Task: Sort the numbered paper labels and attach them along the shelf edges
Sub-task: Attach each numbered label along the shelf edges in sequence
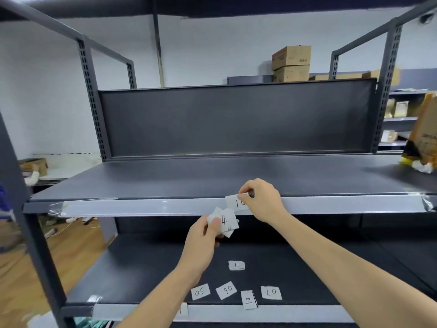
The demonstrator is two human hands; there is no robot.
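Paper labels: thin, v. light, floppy. I reckon they'd crease or slide if grabbed mid-sheet, so best taken by a corner or top edge w/ fingertips. My right hand (262, 202) pinches one label (234, 203) by its top edge, against the white strip (142, 207) on the upper shelf edge. My left hand (203, 235), just below and beside it, grips a loose stack (225, 221), "4" in front, thumb across it. Other labels lie apart on the lower shelf (307, 268), between my forearms: 11 label (236, 265), 05 label (200, 291), 90 label (226, 290).
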